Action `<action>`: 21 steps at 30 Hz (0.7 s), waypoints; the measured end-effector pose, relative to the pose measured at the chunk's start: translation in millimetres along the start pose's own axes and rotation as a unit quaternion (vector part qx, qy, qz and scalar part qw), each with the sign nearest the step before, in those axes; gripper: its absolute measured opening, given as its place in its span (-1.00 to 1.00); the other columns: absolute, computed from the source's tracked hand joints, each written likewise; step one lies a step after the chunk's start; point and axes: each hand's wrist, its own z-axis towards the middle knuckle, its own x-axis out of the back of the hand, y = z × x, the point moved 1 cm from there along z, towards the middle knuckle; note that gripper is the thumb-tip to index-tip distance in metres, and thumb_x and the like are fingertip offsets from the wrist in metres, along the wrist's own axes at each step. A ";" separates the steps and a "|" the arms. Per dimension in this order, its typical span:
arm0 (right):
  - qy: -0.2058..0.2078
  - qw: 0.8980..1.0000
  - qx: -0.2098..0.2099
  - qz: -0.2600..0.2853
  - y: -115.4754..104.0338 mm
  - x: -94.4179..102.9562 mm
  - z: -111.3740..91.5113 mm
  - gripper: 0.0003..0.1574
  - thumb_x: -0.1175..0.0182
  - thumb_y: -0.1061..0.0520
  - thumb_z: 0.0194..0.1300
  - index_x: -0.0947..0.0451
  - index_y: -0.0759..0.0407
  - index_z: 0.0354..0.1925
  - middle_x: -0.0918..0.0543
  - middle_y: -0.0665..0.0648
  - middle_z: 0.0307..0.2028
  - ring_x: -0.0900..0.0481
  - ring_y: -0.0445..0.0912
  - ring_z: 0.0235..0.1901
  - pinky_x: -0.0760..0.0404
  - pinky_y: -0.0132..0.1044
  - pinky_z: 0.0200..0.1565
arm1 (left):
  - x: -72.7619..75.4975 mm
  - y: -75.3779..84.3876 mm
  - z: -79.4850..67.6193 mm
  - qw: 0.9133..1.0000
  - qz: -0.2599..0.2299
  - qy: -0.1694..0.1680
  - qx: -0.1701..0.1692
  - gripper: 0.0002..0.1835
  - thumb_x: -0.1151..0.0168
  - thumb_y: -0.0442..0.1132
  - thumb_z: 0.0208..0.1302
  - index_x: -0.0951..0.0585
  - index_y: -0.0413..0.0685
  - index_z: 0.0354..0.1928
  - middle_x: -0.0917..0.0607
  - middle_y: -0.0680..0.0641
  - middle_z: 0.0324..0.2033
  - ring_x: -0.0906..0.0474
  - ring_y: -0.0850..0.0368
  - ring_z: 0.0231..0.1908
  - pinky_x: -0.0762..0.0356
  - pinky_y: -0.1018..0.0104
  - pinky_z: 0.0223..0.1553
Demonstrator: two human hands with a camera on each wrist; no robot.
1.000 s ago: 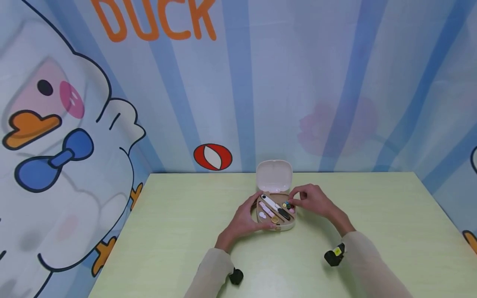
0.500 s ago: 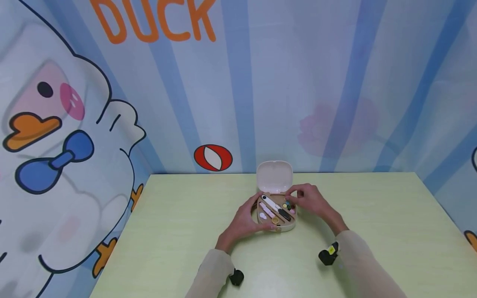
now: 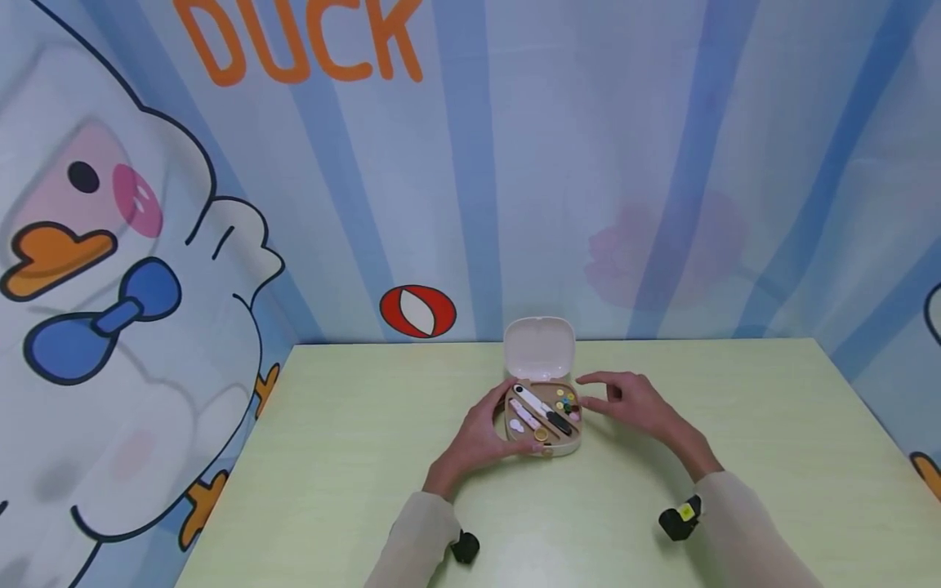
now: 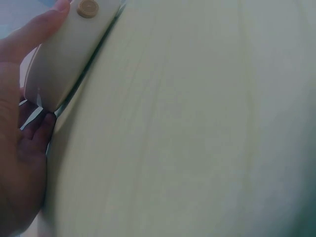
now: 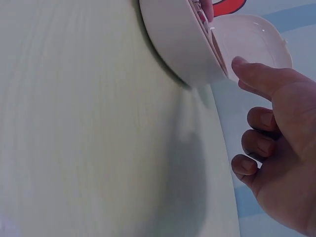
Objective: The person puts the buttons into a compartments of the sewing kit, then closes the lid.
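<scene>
A small cream sewing kit case (image 3: 564, 449) with its lid (image 3: 540, 349) raised stands on the table. My left hand (image 3: 479, 437) grips its left side, the thumb at the front by a round tan button-shaped catch (image 4: 88, 8). Inside lie a white tool with a black end (image 3: 542, 408), a pink stick-like piece (image 3: 524, 413) and a round gold-coloured piece (image 3: 541, 434). Small coloured buttons (image 3: 567, 401) fill the right compartment. Just right of the case, my right hand (image 3: 635, 402) holds nothing visible; forefinger and thumb are apart, the other fingers loosely bent.
The pale green table (image 3: 353, 408) reaches back to a blue striped backdrop (image 3: 544, 163) with a duck drawing on it. The raised lid stands near the table's back edge. Each sleeve has a small black camera (image 3: 680, 518) at the wrist.
My right hand has drawn back to the right from above the button compartment, its forefinger and thumb spreading. More buttons show there. My left hand and the case have stayed put.
</scene>
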 end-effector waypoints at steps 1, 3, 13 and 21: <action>-0.009 1.000 0.000 0.001 1.9 2.2 -4.1 -0.49 -0.42 0.03 0.37 -0.67 0.22 0.20 -0.34 -0.08 -0.65 -0.26 -0.21 -0.62 -0.27 -0.34 -0.55 | 0.1 0.0 0.0 1.000 -0.002 0.000 -0.001 0.21 -0.63 0.22 0.01 -0.15 0.21 0.64 -0.28 0.05 0.55 -0.22 0.05 0.51 -0.28 -0.02 0.47; -0.026 1.000 -0.001 0.003 5.9 6.5 -12.8 -0.45 -0.43 0.01 0.36 -0.65 0.21 0.23 -0.33 -0.09 -0.64 -0.26 -0.22 -0.62 -0.28 -0.35 -0.54 | 0.2 0.0 -0.2 1.000 -0.009 0.001 -0.004 0.20 -0.64 0.19 0.02 -0.15 0.19 0.64 -0.29 0.04 0.55 -0.23 0.04 0.51 -0.28 -0.01 0.46; -0.094 0.995 0.004 0.023 23.8 18.0 -60.1 -0.36 -0.47 -0.07 0.30 -0.63 0.17 0.25 -0.31 -0.16 -0.64 -0.21 -0.30 -0.61 -0.26 -0.39 -0.52 | -1.1 -3.3 0.4 1.000 -0.004 0.004 -0.005 0.23 -0.64 0.23 -0.02 -0.14 0.21 0.64 -0.27 0.06 0.55 -0.22 0.03 0.51 -0.27 -0.01 0.47; -0.105 0.993 0.009 0.046 30.2 18.2 -96.3 -0.34 -0.49 -0.10 0.26 -0.64 0.13 0.25 -0.24 -0.19 -0.62 -0.16 -0.34 -0.59 -0.29 -0.39 -0.50 | -1.3 -3.8 1.1 1.000 -0.002 0.003 -0.004 0.23 -0.64 0.23 -0.02 -0.14 0.22 0.64 -0.28 0.05 0.55 -0.21 0.04 0.52 -0.25 -0.02 0.48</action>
